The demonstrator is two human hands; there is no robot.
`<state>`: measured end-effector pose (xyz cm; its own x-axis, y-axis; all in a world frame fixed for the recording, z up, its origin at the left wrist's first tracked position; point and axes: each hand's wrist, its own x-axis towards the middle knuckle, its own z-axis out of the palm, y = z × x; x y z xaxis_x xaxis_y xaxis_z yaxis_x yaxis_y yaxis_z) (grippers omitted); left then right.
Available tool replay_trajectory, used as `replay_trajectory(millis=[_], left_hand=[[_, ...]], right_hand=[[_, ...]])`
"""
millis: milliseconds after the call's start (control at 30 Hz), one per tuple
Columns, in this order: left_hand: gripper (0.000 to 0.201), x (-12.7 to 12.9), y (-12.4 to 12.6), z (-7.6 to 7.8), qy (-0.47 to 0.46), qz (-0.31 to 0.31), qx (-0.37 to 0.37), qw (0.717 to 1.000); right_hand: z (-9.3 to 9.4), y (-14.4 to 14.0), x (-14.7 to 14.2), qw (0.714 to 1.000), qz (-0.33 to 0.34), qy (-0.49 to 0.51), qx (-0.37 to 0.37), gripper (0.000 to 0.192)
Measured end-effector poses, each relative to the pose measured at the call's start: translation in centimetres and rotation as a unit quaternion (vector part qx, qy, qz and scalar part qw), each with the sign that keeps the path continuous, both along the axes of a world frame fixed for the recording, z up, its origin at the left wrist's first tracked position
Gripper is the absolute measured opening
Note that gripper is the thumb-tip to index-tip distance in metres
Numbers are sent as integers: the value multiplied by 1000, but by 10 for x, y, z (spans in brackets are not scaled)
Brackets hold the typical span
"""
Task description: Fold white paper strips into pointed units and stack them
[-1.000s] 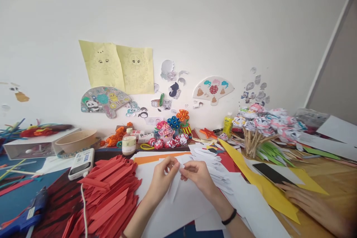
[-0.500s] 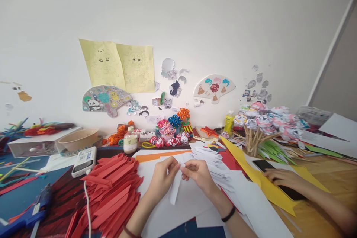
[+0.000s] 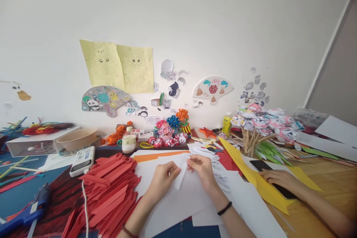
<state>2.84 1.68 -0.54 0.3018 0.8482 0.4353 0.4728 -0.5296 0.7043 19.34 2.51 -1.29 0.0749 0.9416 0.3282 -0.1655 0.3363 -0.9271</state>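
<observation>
A strip of white paper [image 3: 181,177] is held up between my two hands above white sheets [image 3: 167,208]. My left hand [image 3: 163,178] pinches its left edge, thumb and fingers closed. On the other side, the fingertips of my right hand [image 3: 202,169] are closed on its upper right edge. Left of my hands lies a big heap of folded red paper strips [image 3: 111,193]. Beyond my right wrist, a pile of folded white paper strips [image 3: 219,174] is partly covered by my hand.
At right, another person's hand [image 3: 279,176] rests on a black phone [image 3: 259,165] over yellow paper [image 3: 272,193]. A glue gun [image 3: 33,208], a white device with a cable [image 3: 82,161] and a bottle [image 3: 128,141] stand left. Paper flowers on sticks [image 3: 259,122] stand back right.
The white strip has been raised and tilted, its lower end now higher. My right hand has moved slightly right and up, away from my left. The view has shifted a little.
</observation>
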Motion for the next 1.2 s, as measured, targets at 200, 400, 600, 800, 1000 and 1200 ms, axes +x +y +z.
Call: replay_trajectory(millis=[200, 400, 600, 800, 1000, 1200], left_hand=[[27, 1, -2, -1, 6, 2, -4, 1000], [26, 2, -4, 1, 2, -14, -33, 999], [29, 2, -6, 2, -2, -22, -40, 999], [39, 1, 2, -5, -124, -70, -116, 983], [39, 1, 2, -9, -75, -66, -121, 988], [27, -1, -1, 2, -95, 70, -11, 993]], right_hand=[[-2, 4, 7, 1000, -29, 10, 5, 27], [-6, 9, 11, 997, -72, 37, 1, 22], [-4, 12, 15, 991, -105, 86, -13, 28], [6, 2, 3, 991, 103, 80, -11, 39], [5, -3, 2, 991, 131, -9, -24, 45], [-5, 5, -1, 986, 104, -126, 16, 44]])
